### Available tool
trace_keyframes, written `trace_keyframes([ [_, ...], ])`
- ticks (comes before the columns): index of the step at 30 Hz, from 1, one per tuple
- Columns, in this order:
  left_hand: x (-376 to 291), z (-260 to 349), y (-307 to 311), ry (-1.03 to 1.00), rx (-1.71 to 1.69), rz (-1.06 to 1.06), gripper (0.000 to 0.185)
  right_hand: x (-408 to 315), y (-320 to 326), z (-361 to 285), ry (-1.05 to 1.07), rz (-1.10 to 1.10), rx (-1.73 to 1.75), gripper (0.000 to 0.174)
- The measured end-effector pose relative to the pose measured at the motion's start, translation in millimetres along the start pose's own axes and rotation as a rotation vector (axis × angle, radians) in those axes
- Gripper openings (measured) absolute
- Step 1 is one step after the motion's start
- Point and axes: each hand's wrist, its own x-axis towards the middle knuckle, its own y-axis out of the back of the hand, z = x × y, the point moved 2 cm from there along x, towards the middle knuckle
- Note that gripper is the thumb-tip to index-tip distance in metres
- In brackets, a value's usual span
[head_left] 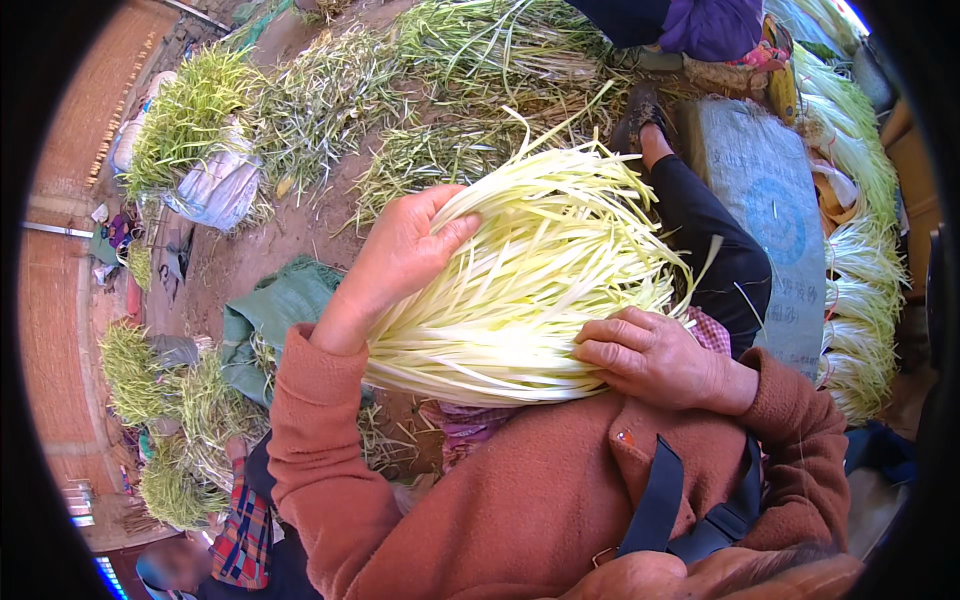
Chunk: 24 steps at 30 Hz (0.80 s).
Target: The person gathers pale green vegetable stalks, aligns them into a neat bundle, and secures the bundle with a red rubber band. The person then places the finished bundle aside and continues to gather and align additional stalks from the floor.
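Note:
A large loose bunch of blanched chives [525, 285], pale yellow with white stalks, lies across the lap. My left hand [405, 259] grips its left side, with the thumb pressed on top of the leaves and the fingers partly hidden behind. At the lower right of the bunch, my right hand [660, 360] curls its fingers over the stalks near my body. The leaves fan out towards the upper right, over the bent leg in dark trousers [705, 217].
A pale woven sack [757, 187] bearing writing stands to the right, beside a row of tied chive bundles [862, 315]. Loose trimmings [442, 157] cover the floor ahead. A green sack [285, 300] lies left. Co-workers sit at upper right [705, 30] and lower left [247, 525].

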Motion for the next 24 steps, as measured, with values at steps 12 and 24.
trace_keyframes([
  [12, -10, 14, -16, -0.478, 0.669, 0.268, 0.047, -9, 6, -7, 0.066, 0.002, -0.062, 0.035],
  [24, -66, 28, -28, -0.555, 0.485, -0.052, 0.014, -8, 8, -11, 0.084, -0.02, -0.111, 0.036],
])
